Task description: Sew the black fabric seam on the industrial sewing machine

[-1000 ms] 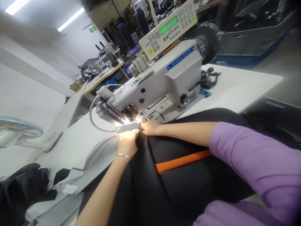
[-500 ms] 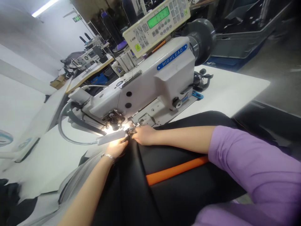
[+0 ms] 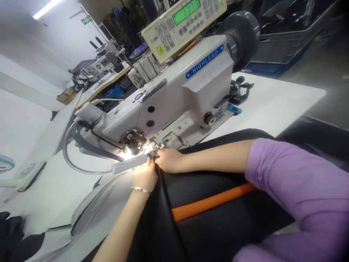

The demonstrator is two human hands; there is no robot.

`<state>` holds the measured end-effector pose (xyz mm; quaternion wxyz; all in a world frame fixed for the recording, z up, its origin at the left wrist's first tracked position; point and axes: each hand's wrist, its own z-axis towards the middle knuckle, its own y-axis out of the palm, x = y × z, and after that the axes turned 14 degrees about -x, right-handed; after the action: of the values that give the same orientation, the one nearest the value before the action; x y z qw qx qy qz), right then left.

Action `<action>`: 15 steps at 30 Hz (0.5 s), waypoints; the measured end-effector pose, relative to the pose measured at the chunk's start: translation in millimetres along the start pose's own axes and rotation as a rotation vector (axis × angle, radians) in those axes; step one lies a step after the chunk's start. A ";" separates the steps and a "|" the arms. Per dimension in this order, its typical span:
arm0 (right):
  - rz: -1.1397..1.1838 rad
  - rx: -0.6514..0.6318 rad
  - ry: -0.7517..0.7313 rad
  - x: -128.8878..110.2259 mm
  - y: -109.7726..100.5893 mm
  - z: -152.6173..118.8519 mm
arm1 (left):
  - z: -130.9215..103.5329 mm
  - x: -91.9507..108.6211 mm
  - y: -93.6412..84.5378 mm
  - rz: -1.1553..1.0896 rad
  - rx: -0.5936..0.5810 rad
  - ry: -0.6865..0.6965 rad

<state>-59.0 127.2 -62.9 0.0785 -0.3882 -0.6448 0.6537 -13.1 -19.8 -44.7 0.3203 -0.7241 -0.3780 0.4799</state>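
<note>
A large black leather-like cover (image 3: pixel 207 233) with an orange strip (image 3: pixel 212 202) across it lies over the front of the sewing machine (image 3: pixel 169 94). My left hand (image 3: pixel 144 176), a bracelet at its wrist, is closed on the cover's edge just below the needle area. Close to its right, my right hand (image 3: pixel 170 160) grips the same edge with bent fingers. The fingertips of both hands are partly hidden beside the presser foot. A lit lamp (image 3: pixel 129 164) reaches in from the left, right above my left hand.
Grey fabric layers (image 3: pixel 92 214) lie on the white table (image 3: pixel 54 193) at the left. A control panel (image 3: pixel 185 27) sits above the machine, and a handwheel (image 3: pixel 242 40) is at its right end. Behind stands another sewing machine (image 3: pixel 100 67). A grey crate (image 3: pixel 283 47) is at the back right.
My left hand has moved right and turned, its fingers now bunched at the cover's edge nearer my right hand. The right hand stays almost in place. The view has shifted slightly.
</note>
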 end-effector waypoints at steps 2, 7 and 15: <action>0.006 0.009 -0.008 -0.5 0.9 1.9 | 1.5 -1.9 3.5 -0.002 0.008 0.002; 0.035 0.046 0.005 -1.3 3.3 4.1 | 0.6 -3.7 7.0 -0.003 0.021 0.003; 0.024 0.070 0.016 -2.2 6.5 4.4 | 4.4 -0.5 6.6 -0.003 0.039 -0.025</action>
<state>-57.7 121.4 -68.5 0.0893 -0.3982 -0.6163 0.6735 -15.8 -23.2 -51.4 0.3302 -0.7111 -0.3735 0.4959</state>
